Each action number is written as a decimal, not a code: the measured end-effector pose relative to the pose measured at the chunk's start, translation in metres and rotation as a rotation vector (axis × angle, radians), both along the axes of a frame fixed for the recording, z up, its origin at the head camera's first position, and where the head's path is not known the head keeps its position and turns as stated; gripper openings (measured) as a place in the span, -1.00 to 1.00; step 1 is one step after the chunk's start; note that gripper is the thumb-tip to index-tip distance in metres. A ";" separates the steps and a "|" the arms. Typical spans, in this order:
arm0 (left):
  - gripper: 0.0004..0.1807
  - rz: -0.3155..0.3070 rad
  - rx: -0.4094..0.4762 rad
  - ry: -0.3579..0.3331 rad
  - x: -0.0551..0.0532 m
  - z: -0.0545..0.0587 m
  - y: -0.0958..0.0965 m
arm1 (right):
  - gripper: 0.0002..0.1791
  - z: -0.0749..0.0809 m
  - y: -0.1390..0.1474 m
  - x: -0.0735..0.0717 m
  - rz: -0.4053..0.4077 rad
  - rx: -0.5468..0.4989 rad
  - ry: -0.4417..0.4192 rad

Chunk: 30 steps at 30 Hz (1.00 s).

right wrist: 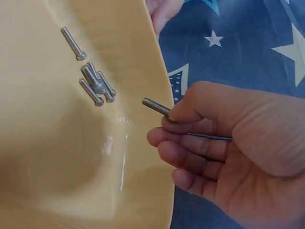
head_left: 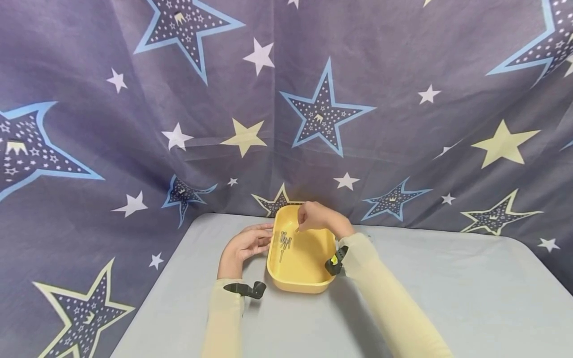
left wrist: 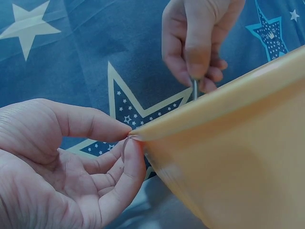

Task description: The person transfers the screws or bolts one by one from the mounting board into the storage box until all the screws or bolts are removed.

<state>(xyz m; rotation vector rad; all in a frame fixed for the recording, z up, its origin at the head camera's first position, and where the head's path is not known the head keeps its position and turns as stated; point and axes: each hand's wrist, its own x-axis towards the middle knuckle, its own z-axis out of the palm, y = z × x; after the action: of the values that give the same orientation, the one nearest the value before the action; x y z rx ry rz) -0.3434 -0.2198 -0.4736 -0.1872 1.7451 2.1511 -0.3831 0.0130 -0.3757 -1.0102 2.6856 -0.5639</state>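
A yellow plastic tray [head_left: 309,261] with rounded corners lies in the middle of the table. My left hand [head_left: 245,243] is at its left side; in the left wrist view, thumb and fingertips pinch the tray's rim [left wrist: 167,125]. Over the far part of the tray, my right hand [head_left: 315,217] pinches a metal screw [right wrist: 156,107] between thumb and forefinger, its threaded end sticking out and its head hidden by the fingers. Several similar screws [right wrist: 91,92] with round heads lie bunched inside the tray, along its left side.
The tray stands on a table with a light grey cover [head_left: 174,318]. Behind and to the left hangs a dark star-patterned cloth [head_left: 304,169]. A black wrist camera strap [head_left: 246,289] is on the left sleeve, another on the right.
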 end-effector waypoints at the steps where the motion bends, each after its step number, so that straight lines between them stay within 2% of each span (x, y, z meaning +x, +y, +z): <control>1: -0.42 0.001 0.001 0.000 0.000 0.000 0.000 | -0.87 -0.001 -0.002 -0.001 0.007 0.020 -0.006; 10: -0.42 0.009 0.003 -0.011 -0.002 0.000 0.000 | -0.88 -0.014 -0.015 -0.003 0.068 0.156 -0.058; 16: -0.42 -0.012 0.011 0.002 0.001 0.003 0.001 | -0.94 -0.025 -0.023 -0.003 0.075 0.219 -0.170; 20: -0.42 -0.021 0.017 0.003 0.001 0.003 0.000 | -0.88 -0.027 -0.025 -0.001 0.065 0.251 -0.229; 25: -0.41 -0.020 0.013 0.002 0.001 0.004 0.000 | -0.85 -0.030 -0.029 -0.001 0.064 0.299 -0.217; 30: -0.41 -0.018 0.015 -0.007 0.001 0.004 0.000 | -0.63 -0.038 -0.038 -0.006 0.022 0.405 -0.179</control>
<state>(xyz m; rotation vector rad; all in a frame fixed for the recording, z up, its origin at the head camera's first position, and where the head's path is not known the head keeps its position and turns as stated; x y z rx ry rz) -0.3428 -0.2198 -0.4697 -0.1744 1.7205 2.1478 -0.3896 -0.0246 -0.4141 -0.8295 2.4830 -0.0891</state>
